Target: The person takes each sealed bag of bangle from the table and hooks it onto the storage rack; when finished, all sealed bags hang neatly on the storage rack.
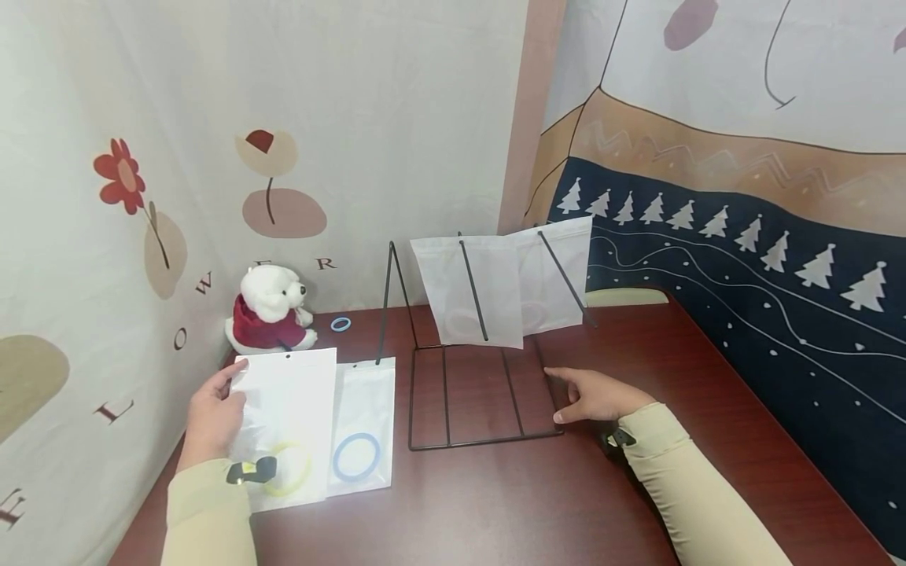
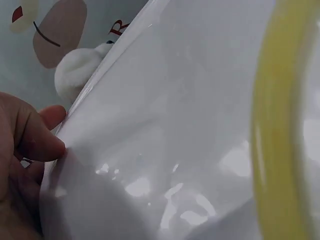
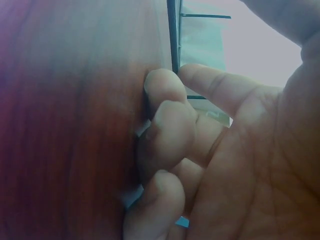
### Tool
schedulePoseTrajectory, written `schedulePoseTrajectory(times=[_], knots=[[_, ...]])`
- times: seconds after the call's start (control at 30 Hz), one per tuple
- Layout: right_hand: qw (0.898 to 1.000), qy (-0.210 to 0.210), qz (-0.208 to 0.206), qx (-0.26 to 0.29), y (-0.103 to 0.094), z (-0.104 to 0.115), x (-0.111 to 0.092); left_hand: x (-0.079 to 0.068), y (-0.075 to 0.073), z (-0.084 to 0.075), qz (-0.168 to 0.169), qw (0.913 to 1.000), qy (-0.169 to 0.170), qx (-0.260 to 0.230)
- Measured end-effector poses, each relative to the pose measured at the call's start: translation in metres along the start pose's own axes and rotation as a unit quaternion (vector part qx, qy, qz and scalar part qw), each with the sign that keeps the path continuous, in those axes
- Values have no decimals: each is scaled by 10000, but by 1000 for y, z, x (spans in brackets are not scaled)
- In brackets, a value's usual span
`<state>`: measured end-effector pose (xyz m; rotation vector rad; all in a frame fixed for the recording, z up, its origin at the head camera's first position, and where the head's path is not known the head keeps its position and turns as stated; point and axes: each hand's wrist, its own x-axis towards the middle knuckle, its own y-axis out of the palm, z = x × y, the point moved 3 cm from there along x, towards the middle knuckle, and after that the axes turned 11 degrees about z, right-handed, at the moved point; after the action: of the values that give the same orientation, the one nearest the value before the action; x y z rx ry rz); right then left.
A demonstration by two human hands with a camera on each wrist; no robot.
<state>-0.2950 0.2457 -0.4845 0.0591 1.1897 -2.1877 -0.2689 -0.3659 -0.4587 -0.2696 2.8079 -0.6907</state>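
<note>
My left hand pinches the left edge of a clear-fronted white plastic bag. A yellow ring shows inside that bag, large in the left wrist view. Beside it is a second white bag with a blue ring in it; a black wire arm meets its top edge. My right hand holds the right side of the black wire rack, index finger and thumb at the side bar. In the right wrist view, its other fingers curl close to the tabletop.
Two more white bags hang on slanted rack arms at the back. A white toy bear in a red garment sits behind the left bags, near a small light blue ring. Printed cloth encloses the dark red table.
</note>
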Motion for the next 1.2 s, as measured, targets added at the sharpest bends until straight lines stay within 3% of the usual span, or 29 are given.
schedulePoseTrajectory(times=[0.2, 0.87, 1.03, 1.2], knots=[[10000, -31, -5, -23, 0, 1, 0, -3, 1, -7, -86, 9999, 83, -122], [9999, -82, 9, 59, -1, 0, 0, -28, 9, -54, 454, 9929, 1097, 104], [9999, -88, -9, 58, 0, 0, 0, -34, 9, -61, 327, 9912, 1245, 294], [10000, -45, 7, 64, 0, 1, -1, -40, 8, -67, -18, 9873, 1560, 294]])
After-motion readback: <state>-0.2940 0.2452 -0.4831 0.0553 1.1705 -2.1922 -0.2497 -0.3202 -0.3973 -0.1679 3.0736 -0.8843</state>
